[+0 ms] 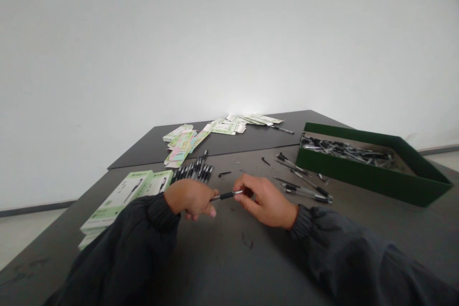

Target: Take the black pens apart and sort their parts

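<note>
A pen with a black grip and clear barrel is stretched between my two hands above the dark table. My left hand is closed around its barrel end. At the other end, the fingertips of my right hand pinch the pen's tip; whether a separate small part sits in them is hidden. Just beyond my left hand lies a row of capped black pens. To the right of my right hand, several loose pens and pen parts are scattered.
A green box full of pens and parts stands at the right. White-green pen boxes are stacked at the left. Flattened cartons lie farther back, with more cartons near the wall. Small black pieces dot the tabletop.
</note>
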The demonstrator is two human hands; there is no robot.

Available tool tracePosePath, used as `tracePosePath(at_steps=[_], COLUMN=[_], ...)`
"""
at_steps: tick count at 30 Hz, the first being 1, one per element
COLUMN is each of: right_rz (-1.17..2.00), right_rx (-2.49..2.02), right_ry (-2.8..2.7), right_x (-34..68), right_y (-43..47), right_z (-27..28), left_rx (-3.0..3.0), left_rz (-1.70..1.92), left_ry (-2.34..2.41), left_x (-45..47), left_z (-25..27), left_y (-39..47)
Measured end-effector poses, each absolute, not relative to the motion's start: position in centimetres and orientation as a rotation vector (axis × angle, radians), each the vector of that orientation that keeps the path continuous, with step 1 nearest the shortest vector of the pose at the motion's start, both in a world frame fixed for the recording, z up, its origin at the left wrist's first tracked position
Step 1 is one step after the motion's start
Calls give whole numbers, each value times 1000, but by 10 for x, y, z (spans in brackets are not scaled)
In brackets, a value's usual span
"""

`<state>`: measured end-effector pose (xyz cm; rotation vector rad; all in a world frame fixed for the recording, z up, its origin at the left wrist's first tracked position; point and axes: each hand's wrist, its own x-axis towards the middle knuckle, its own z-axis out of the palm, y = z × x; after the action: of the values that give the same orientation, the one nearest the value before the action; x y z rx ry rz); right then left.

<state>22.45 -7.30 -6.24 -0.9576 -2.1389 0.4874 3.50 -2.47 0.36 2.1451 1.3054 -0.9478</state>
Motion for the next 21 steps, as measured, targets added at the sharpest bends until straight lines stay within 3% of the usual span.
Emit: tracePosePath(at_steps=[21], right_rz=[391], right_rx=[-1042], right_ry=[-2182], right_x=[224], right_y=[-68], right_z=[-64], left_rx=[2204], left_rz=[-974], left_ry=[1288], left_x=[35], left_z=[4], left_y=[-26])
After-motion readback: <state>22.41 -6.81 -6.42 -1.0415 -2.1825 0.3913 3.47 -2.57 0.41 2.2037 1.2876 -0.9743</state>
